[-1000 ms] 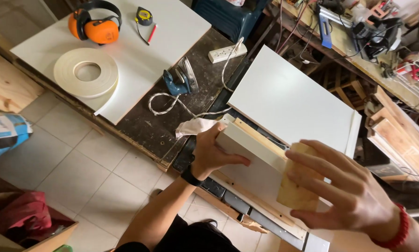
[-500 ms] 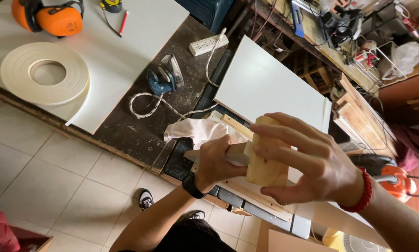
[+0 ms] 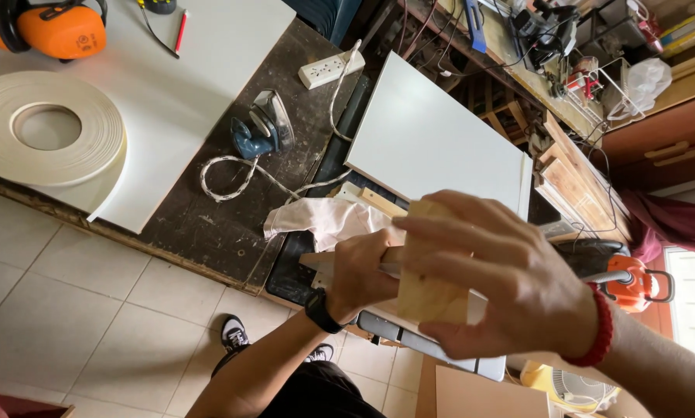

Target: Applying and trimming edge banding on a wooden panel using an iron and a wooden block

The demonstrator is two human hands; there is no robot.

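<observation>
Fingers (image 3: 471,232) of the right hand (image 3: 510,290) wrap over a pale wooden block (image 3: 429,290), thumb beneath and fingertips curled across its top face, gripping it firmly at the centre of the head view. Just to its left, the left hand (image 3: 363,275), with a black watch (image 3: 319,310) on the wrist, closes around the edge of a narrow white panel (image 3: 320,263) that the block rests against; how tightly those fingers close is partly hidden by the right hand. A red bracelet (image 3: 599,329) circles the right wrist.

Behind the hands, a crumpled pinkish cloth (image 3: 320,219) lies on the dark workbench (image 3: 208,224), touching a short wooden strip (image 3: 382,203). A blue clothes iron (image 3: 258,131) sits farther back, its braided cord (image 3: 231,174) looping across the bench, near a white power strip (image 3: 330,70). A large white board (image 3: 433,139) lies to the right of the iron. On another white board (image 3: 200,70) at the left rest a roll of pale edge banding (image 3: 49,128), orange ear defenders (image 3: 46,27) and a red pencil (image 3: 179,31). An orange power tool (image 3: 634,282) sits at the right, beyond the right wrist. Below, a dark sneaker (image 3: 234,333) stands on the tiled floor (image 3: 77,310).
</observation>
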